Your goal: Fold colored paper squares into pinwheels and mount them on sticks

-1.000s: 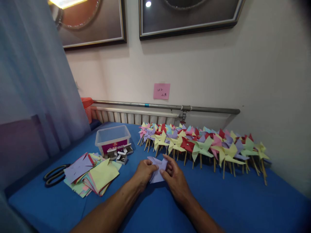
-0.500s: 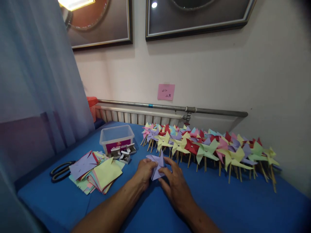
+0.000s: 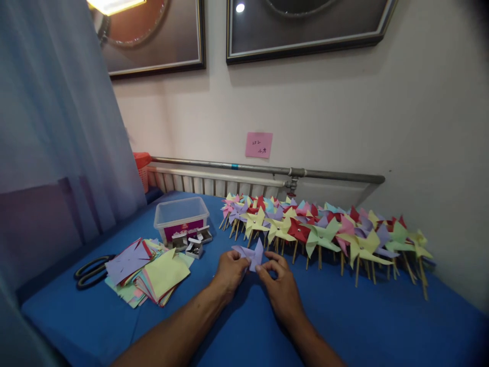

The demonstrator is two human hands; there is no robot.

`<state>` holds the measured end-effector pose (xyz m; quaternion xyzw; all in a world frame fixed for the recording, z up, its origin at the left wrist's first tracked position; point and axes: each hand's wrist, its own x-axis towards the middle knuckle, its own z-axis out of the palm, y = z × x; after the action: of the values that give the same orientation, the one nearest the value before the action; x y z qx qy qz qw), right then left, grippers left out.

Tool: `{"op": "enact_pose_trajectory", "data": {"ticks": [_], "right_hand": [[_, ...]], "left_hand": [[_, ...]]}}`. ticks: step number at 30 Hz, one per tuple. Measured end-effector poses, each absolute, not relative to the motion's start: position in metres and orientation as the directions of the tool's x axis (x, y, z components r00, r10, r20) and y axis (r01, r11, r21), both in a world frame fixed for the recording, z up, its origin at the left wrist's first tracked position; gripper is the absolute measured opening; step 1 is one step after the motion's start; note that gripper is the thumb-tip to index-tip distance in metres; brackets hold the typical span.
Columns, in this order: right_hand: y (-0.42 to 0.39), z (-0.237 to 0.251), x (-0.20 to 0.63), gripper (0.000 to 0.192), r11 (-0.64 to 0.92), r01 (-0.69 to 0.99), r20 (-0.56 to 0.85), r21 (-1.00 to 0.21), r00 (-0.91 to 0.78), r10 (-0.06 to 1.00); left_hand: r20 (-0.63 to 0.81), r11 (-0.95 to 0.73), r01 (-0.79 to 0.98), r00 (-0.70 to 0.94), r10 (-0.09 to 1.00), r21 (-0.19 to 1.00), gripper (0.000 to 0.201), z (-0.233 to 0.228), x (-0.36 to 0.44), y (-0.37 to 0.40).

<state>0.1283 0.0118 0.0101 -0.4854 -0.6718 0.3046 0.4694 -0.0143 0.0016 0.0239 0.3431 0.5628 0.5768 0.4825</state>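
Note:
Above the blue tabletop (image 3: 237, 326), near the middle, a purple paper pinwheel (image 3: 253, 255) is held between both hands, its blades partly folded in. My left hand (image 3: 230, 274) pinches its left side between thumb and fingers. At its lower right edge, the thumb and fingertips of my right hand (image 3: 280, 285) close on the paper. No stick shows on this pinwheel; its underside is hidden by the hands. Right behind it stand rows of finished pinwheels (image 3: 323, 237) on wooden sticks, in yellow, red, green, purple and pink.
To the left lie a stack of cut coloured paper (image 3: 164, 275) and black-handled scissors (image 3: 90, 272). Small open boxes (image 3: 194, 248) with metal bits stand before a clear plastic tub (image 3: 181, 209). A metal pipe (image 3: 260, 168) and radiator (image 3: 206, 183) line the wall; a curtain (image 3: 69, 112) hangs left.
The purple pinwheel has tilted and turned in my fingers, and its lower part is now folded up or covered. My right fingers have shifted to its lower edge.

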Motion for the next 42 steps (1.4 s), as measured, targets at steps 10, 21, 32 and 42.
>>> {"op": "enact_pose_trajectory", "data": {"ticks": [10, 21, 32, 42], "right_hand": [[0.017, 0.011, 0.130, 0.023, 0.255, 0.339, 0.253, -0.906, -0.050, 0.966], [0.016, 0.004, 0.127, 0.024, 0.304, 0.404, 0.312, -0.863, -0.046, 0.949], [0.020, 0.009, 0.131, 0.022, 0.311, 0.356, 0.277, -0.881, -0.144, 0.950], [0.015, 0.018, 0.130, 0.026, 0.339, 0.349, 0.297, -0.874, -0.169, 0.940]], "left_hand": [[-0.128, 0.120, -0.044, -0.328, 0.936, 0.992, 0.022, 0.031, -0.012, -0.002], [-0.098, 0.081, -0.068, -0.315, 0.944, 0.994, 0.016, 0.022, -0.011, 0.002], [-0.068, 0.049, -0.089, -0.234, 0.970, 0.995, 0.018, 0.016, -0.015, 0.003], [-0.045, 0.020, -0.113, -0.226, 0.973, 0.993, 0.020, 0.015, -0.015, 0.003]]}}
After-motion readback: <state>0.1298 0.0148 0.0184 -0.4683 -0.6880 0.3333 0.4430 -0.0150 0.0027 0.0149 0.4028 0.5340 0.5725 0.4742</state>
